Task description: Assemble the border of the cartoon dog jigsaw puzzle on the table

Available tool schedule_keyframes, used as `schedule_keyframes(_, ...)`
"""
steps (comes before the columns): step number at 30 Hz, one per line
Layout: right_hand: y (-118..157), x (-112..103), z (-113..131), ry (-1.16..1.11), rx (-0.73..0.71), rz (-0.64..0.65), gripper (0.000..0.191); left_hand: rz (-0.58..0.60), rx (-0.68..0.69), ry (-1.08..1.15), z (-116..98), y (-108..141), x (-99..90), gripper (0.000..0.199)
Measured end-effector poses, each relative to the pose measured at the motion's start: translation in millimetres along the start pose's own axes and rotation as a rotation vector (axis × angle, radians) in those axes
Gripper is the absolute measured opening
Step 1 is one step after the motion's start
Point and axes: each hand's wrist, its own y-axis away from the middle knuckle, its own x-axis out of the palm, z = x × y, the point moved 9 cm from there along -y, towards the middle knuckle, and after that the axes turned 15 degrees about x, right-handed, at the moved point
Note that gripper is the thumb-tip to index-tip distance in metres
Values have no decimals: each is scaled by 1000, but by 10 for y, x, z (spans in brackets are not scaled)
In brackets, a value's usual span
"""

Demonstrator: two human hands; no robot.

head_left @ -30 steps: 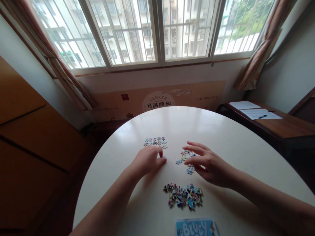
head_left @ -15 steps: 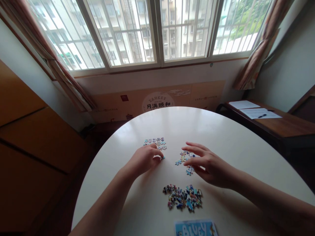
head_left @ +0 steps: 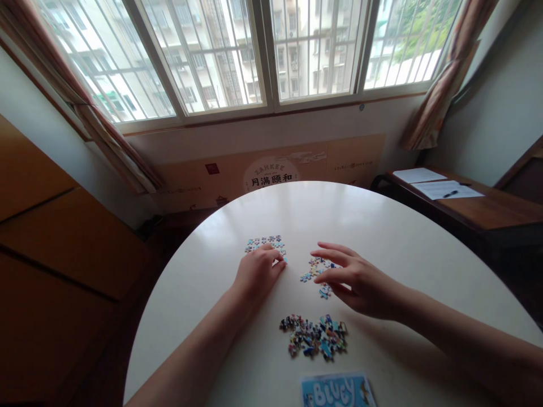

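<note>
My left hand (head_left: pixel 262 271) pinches a small light-blue puzzle piece (head_left: pixel 284 260) at the lower right of the rows of puzzle pieces (head_left: pixel 263 239). Part of those rows is hidden behind the fingers. My right hand (head_left: pixel 352 277) hovers with fingers spread over a loose group of pieces (head_left: pixel 316 268), partly covering it, and holds nothing. Nearer to me lies a darker, mixed pile of puzzle pieces (head_left: pixel 316 337).
All the pieces lie on a round white table (head_left: pixel 178 316). A blue box marked BLUEY (head_left: pixel 337 391) sits at the near edge of the view. Papers (head_left: pixel 447 190) and a pen rest on a wooden desk (head_left: pixel 504 204) at the right.
My left hand has moved slightly up, bringing the light-blue piece against the lower right of the rows. My right hand stays nearly where it was, still spread.
</note>
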Motion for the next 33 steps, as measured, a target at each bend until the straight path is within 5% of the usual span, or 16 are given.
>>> schedule_keyframes(10, 7, -12, -23, 5, 2, 6, 37, -31, -13, -14, 3, 7, -20, 16)
schedule_keyframes(14, 7, -11, -28, 10, 2, 39, 38, -37, 83, 31, -67, 4, -97, 18)
schedule_keyframes(19, 46, 72, 43, 39, -63, 184, 37, 267, 274, 212, -318, 77, -68, 14)
schedule_keyframes(23, 101, 169, 147, 75, -119, 332, 45, 483, 218, 353, -370, 198, -31, 16)
schedule_keyframes(33, 99, 264, 77, 154, -55, 375, 38, 704, 97, 422, -385, 331, 116, 17)
